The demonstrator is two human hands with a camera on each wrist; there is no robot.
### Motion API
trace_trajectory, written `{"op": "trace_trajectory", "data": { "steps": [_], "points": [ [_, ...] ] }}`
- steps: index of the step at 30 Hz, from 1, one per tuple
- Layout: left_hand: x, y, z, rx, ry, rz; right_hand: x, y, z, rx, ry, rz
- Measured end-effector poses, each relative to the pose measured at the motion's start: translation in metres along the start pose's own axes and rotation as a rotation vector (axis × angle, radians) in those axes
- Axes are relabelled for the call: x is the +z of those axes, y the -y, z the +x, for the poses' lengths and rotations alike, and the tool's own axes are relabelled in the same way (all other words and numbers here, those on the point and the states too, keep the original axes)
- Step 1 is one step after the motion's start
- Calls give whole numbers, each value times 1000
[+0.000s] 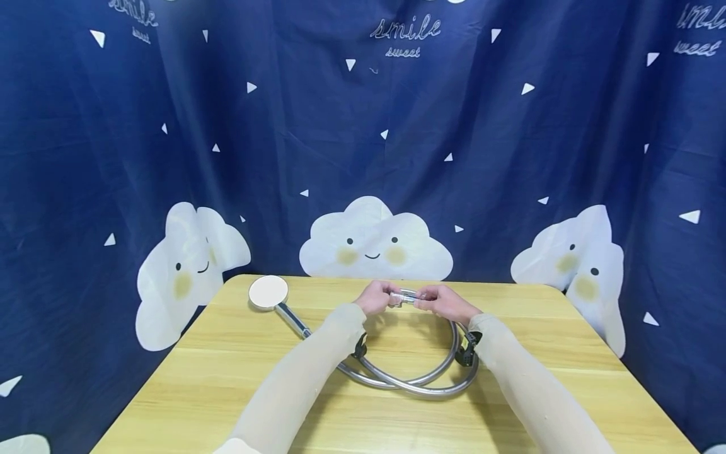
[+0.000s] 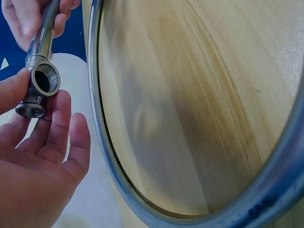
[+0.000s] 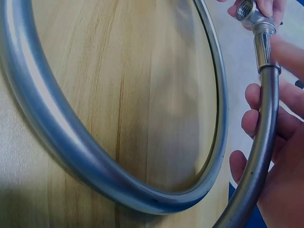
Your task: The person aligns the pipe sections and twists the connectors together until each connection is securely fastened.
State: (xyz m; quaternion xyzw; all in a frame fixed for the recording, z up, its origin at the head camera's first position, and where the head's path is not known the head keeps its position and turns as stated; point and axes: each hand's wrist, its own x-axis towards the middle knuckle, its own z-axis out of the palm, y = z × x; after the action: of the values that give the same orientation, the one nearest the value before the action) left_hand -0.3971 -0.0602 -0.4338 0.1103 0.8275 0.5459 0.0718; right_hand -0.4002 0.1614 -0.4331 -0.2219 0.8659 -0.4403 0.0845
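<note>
Near the back of the table, my left hand (image 1: pixel 374 299) and right hand (image 1: pixel 450 304) meet at a small chrome joint. In the left wrist view, the left thumb and fingers pinch a metal tee fitting (image 2: pixel 33 95) whose two threaded openings face the camera. The fitting's third end meets the hose's chrome end nut (image 3: pixel 262 53). My right hand grips the grey metal shower hose (image 3: pixel 266 126) at that end, with fingers curled round it and the nut. From there the hose loops down over the table towards the handheld shower head (image 1: pixel 268 292) at the back left.
The shower head's chrome handle (image 1: pixel 292 320) points towards the left forearm. Hose loops (image 1: pixel 437 391) cross on the wooden table (image 1: pixel 539 391) beneath both wrists. A dark blue curtain (image 1: pixel 363 139) with white clouds stands behind the table and along its sides.
</note>
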Motion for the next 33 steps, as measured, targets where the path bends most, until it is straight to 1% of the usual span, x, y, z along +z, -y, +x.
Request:
{"op": "trace_trajectory", "data": {
  "steps": [3, 6, 11, 18, 21, 26, 29, 33],
  "points": [
    [1, 0, 0, -1, -2, 4, 1, -2, 1, 5, -20, 16],
    [1, 0, 0, 0, -3, 15, 2, -3, 2, -7, -34, 18],
    [0, -1, -2, -5, -4, 13, 1, -3, 2, -33, -24, 0],
    [0, -2, -3, -3, 3, -8, 0, 1, -1, 33, -12, -26],
    [-1, -1, -2, -5, 5, 2, 2, 0, 0, 37, -23, -20],
    [-1, -2, -2, -7, 6, 12, 2, -1, 2, -20, -36, -2],
    [-1, -3, -3, 1, 2, 16, 1, 0, 1, -59, -25, -4],
    [0, -4, -4, 6, -5, 22, 0, 2, -2, -44, -13, -40]
  ]
}}
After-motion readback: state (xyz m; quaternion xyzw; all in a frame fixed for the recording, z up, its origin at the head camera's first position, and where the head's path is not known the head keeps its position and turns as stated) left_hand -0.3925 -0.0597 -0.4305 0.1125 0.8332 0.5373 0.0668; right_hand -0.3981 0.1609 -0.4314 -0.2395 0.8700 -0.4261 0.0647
